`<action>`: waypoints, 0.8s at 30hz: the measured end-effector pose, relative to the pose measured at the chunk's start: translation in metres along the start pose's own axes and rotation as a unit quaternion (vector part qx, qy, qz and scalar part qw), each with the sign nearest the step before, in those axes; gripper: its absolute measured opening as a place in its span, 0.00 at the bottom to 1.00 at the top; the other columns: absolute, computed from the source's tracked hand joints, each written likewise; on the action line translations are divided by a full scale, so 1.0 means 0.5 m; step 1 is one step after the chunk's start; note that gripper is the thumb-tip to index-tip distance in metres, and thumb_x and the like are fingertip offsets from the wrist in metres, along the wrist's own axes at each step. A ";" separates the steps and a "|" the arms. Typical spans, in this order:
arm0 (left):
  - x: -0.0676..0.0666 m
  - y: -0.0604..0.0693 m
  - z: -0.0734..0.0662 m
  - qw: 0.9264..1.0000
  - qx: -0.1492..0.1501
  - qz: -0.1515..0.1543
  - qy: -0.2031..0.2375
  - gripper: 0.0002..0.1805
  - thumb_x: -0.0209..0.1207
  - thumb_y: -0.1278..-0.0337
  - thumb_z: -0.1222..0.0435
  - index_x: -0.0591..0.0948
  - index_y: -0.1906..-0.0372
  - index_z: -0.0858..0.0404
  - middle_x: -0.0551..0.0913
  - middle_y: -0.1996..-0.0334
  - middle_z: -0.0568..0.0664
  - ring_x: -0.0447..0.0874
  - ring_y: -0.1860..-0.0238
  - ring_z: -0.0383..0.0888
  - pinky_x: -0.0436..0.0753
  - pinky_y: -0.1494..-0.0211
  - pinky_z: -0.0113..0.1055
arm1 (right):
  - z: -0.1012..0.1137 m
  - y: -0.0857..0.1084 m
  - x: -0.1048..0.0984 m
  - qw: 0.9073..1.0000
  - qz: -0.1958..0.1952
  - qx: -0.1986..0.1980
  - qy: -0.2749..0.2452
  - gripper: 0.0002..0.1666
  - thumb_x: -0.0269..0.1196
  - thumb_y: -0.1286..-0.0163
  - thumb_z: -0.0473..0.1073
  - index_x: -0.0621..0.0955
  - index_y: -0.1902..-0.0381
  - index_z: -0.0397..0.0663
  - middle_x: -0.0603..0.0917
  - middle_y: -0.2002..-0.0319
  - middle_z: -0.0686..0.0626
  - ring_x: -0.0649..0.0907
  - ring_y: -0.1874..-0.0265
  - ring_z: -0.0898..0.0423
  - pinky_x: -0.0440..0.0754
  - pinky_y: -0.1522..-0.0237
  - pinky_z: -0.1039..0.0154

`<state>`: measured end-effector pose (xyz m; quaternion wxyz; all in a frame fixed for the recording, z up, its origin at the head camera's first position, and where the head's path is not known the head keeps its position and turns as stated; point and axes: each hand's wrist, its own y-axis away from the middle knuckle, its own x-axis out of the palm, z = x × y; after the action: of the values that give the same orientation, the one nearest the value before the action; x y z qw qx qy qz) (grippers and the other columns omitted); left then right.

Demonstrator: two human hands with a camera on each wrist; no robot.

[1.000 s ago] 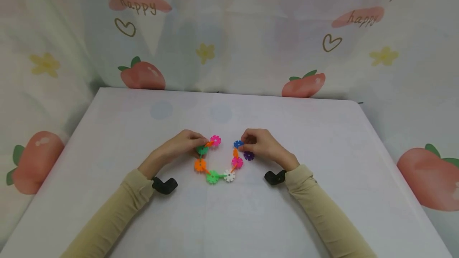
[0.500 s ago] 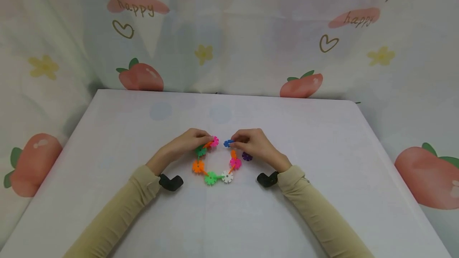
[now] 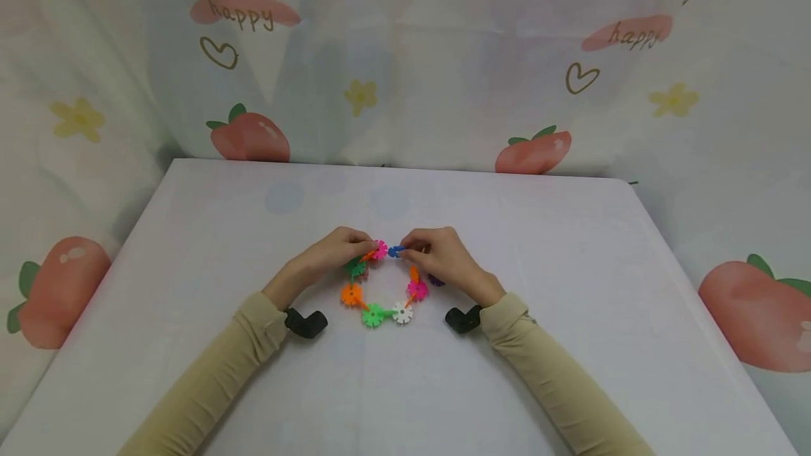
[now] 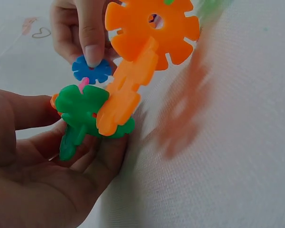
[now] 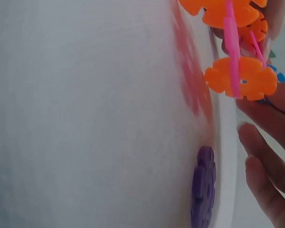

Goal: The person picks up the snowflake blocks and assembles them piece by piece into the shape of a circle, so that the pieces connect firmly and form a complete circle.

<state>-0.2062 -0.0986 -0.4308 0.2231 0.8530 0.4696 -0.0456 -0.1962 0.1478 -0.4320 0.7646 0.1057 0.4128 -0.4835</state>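
Notched plastic snowflake discs form a curved chain, with a light green disc [image 3: 372,315] and a white disc [image 3: 402,313] at its near side. At the far left end my left hand [image 3: 332,248] holds the chain close to its pink disc [image 3: 380,250]; an orange and a green disc [image 4: 83,104] sit by its fingers. My right hand [image 3: 440,255] pinches a blue disc [image 4: 91,70] between thumb and finger. Its edge meets or nearly meets the pink one; contact is unclear. An orange disc [image 5: 242,80] of the chain's right end is near the right fingers.
A loose purple disc [image 5: 203,190] lies on the white table [image 3: 393,385] below the right hand, partly hidden in the head view. Black wrist devices [image 3: 307,324] are on both arms. A printed curtain [image 3: 437,76] hangs behind the table.
My right hand has moved left with the blue disc, bringing it up to the pink disc. The left hand has shifted slightly right along the chain, nearer the pink end.
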 end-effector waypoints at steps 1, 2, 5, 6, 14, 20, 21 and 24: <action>0.001 0.000 0.001 1.000 0.002 -0.001 0.001 0.17 0.51 0.22 0.60 0.84 0.53 0.68 0.82 0.66 0.51 0.81 0.70 0.42 0.77 0.49 0.35 | 0.001 0.000 0.001 1.000 -0.004 -0.005 0.007 0.03 0.71 0.33 0.38 0.89 0.62 0.44 0.90 0.69 0.50 0.80 0.75 0.60 0.79 0.70 0.67; 0.001 -0.001 0.002 1.000 0.004 -0.001 0.004 0.17 0.51 0.22 0.60 0.84 0.53 0.69 0.83 0.66 0.51 0.81 0.70 0.42 0.78 0.50 0.35 | 0.002 0.000 0.002 1.000 -0.008 -0.010 0.012 0.03 0.71 0.33 0.38 0.89 0.62 0.44 0.90 0.70 0.50 0.79 0.76 0.60 0.79 0.70 0.67; 0.003 -0.002 0.005 1.000 0.008 0.002 0.019 0.17 0.52 0.21 0.60 0.84 0.52 0.70 0.84 0.66 0.52 0.83 0.70 0.42 0.81 0.52 0.33 | 0.007 0.000 0.004 0.999 -0.015 -0.017 0.022 0.03 0.71 0.33 0.37 0.88 0.62 0.43 0.89 0.71 0.50 0.78 0.77 0.60 0.77 0.72 0.67; 0.003 -0.002 0.005 1.000 0.009 0.002 0.024 0.17 0.52 0.21 0.60 0.84 0.51 0.70 0.84 0.65 0.52 0.83 0.70 0.42 0.82 0.53 0.33 | 0.008 0.000 0.004 0.999 -0.015 -0.017 0.024 0.03 0.71 0.33 0.37 0.89 0.62 0.44 0.89 0.71 0.50 0.77 0.77 0.60 0.77 0.72 0.68; 0.006 -0.002 0.006 0.999 0.012 0.001 0.048 0.17 0.51 0.21 0.61 0.83 0.51 0.72 0.85 0.69 0.53 0.84 0.72 0.44 0.85 0.58 0.33 | 0.018 0.005 0.008 0.998 -0.022 -0.033 0.043 0.03 0.72 0.34 0.36 0.89 0.62 0.45 0.89 0.70 0.49 0.79 0.76 0.58 0.79 0.71 0.67; 0.016 -0.004 0.002 0.999 0.012 -0.012 0.047 0.17 0.51 0.21 0.62 0.84 0.54 0.73 0.83 0.75 0.52 0.82 0.75 0.43 0.84 0.63 0.32 | 0.021 0.004 0.018 0.995 -0.046 -0.073 0.042 0.01 0.72 0.35 0.33 0.89 0.66 0.40 0.89 0.71 0.48 0.82 0.76 0.57 0.80 0.71 0.68; 0.018 -0.004 0.001 0.999 0.013 -0.017 0.047 0.17 0.51 0.21 0.62 0.84 0.55 0.73 0.83 0.75 0.52 0.81 0.75 0.43 0.83 0.64 0.32 | 0.021 0.003 0.019 0.995 -0.051 -0.077 0.037 0.00 0.72 0.35 0.32 0.89 0.66 0.40 0.90 0.71 0.48 0.82 0.76 0.57 0.80 0.71 0.68; 0.024 -0.004 -0.005 0.999 0.015 -0.031 0.037 0.18 0.51 0.21 0.62 0.84 0.59 0.73 0.81 0.77 0.51 0.80 0.76 0.43 0.82 0.65 0.31 | 0.020 0.002 0.024 0.994 -0.063 -0.083 0.027 0.02 0.71 0.35 0.30 0.89 0.68 0.41 0.90 0.71 0.47 0.83 0.77 0.57 0.79 0.73 0.69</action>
<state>-0.2016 -0.0873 -0.4330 0.1907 0.8423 0.5033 -0.0279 -0.1876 0.1348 -0.4348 0.7275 0.0282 0.4776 -0.4917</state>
